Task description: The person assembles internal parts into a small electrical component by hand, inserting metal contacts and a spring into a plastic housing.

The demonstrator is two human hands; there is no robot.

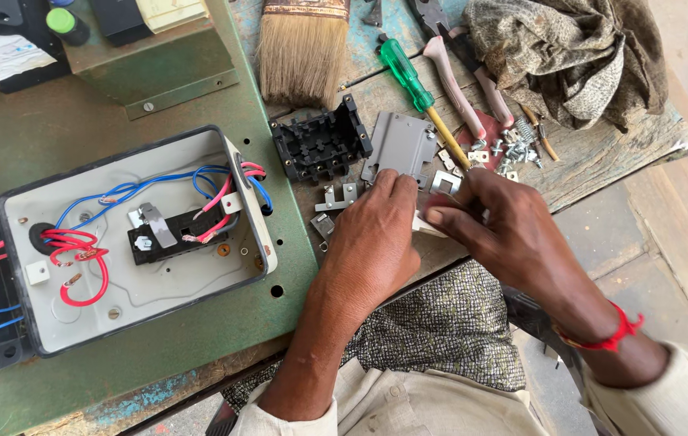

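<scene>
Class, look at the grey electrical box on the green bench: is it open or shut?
Open: the grey box has no cover on, so its red and blue wires show.

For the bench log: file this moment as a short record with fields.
left hand: fingertips on small pale part
right hand: pinches same part
nearby: grey metal plate, black terminal block, green screwdriver, loose screws
left of hands: open switch box, red and blue wires
far edge: paintbrush, pliers, cloth
</scene>
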